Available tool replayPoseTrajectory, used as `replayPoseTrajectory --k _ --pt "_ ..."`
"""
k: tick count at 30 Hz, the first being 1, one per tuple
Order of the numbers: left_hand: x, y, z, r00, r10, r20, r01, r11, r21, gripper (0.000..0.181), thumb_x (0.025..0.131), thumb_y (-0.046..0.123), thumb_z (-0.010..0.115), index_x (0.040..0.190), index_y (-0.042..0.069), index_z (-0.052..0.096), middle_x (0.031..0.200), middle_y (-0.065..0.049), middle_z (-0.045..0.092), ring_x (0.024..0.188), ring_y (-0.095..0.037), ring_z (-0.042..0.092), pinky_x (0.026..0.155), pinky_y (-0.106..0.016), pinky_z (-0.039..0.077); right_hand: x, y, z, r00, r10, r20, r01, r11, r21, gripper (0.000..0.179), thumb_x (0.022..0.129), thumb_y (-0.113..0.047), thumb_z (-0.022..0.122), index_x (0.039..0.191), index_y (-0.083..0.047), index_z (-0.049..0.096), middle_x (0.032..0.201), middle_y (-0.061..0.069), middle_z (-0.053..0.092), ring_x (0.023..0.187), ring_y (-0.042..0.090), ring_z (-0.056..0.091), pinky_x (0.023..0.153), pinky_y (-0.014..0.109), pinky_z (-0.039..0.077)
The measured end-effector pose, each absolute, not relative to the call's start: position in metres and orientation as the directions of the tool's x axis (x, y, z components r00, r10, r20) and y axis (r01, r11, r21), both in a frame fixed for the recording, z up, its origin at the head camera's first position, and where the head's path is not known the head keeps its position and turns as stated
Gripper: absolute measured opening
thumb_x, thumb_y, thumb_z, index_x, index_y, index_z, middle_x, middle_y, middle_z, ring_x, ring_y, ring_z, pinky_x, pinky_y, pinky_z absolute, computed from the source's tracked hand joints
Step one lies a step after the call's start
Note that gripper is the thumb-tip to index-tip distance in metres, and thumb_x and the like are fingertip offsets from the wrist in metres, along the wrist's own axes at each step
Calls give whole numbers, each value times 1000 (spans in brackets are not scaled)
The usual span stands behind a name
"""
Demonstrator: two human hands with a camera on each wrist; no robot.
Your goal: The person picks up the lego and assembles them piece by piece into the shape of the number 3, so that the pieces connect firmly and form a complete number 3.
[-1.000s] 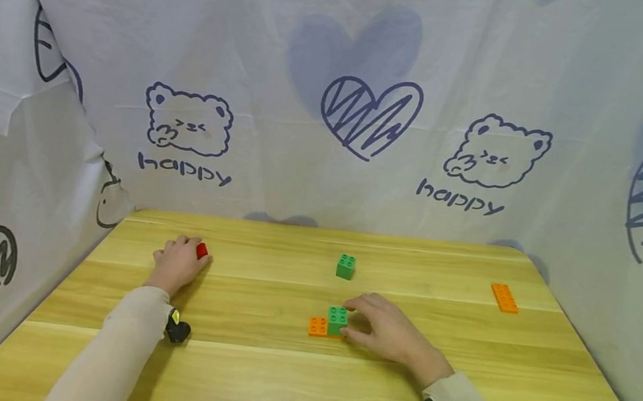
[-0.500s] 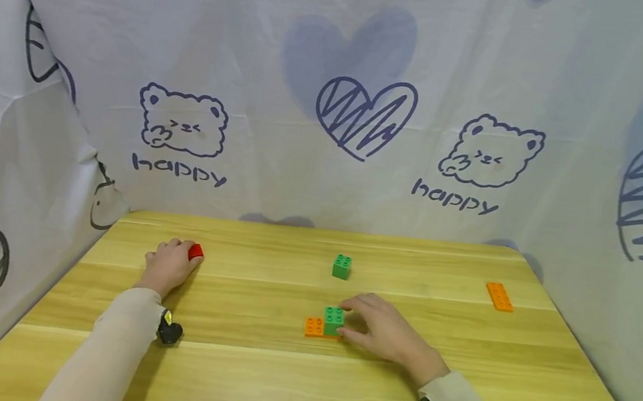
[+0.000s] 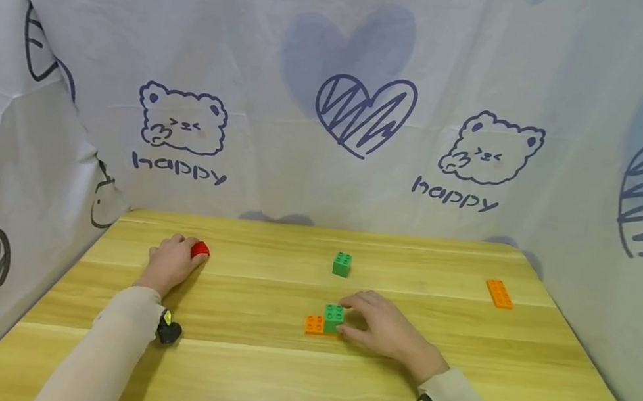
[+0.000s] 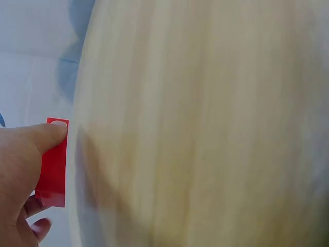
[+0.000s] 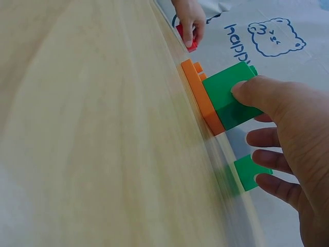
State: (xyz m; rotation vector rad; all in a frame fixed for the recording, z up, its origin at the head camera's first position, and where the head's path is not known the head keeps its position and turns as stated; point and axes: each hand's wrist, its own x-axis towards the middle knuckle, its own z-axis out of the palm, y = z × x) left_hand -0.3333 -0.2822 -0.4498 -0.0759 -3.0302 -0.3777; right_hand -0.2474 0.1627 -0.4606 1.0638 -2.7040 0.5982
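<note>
Left hand (image 3: 171, 264): I grip a red brick (image 3: 200, 250) between thumb and fingers, at the table's (image 3: 253, 378) far left.
Right hand (image 3: 381, 326): I pinch the stacked green brick (image 3: 334, 319).
Orange base (image 3: 314, 325): flat on the table beneath that brick, its left-hand studs uncovered.
Loose green brick (image 3: 341, 265): just beyond the stack, apart.
Other orange plate (image 3: 499, 294): well off to my right.

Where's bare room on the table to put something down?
Between the red brick and the orange base; also between the right hand and the far orange plate. Crowded: around the orange base, where that hand's grip holds a green brick.
</note>
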Motion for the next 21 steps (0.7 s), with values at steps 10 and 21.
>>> replayPoseTrajectory --k 10,21 --pt "-323 -258 -438 -980 84 183 129 960 248 50 98 34 59 133 -3 55 123 -28 52 114 -46 47 88 -62 33 -249 163 -462 -732 -612 299 -681 668 -301 45 92 -46 65 126 -16 62 119 -1 63 111 17 57 97 41 46" --pt "-312 -228 -424 -946 186 264 234 958 163 47 97 35 61 126 -1 60 117 -23 57 108 -43 53 79 -55 39 -249 164 -462 -737 -608 294 -676 668 -311 45 92 -46 66 126 -16 62 119 -3 63 111 16 57 97 41 46"
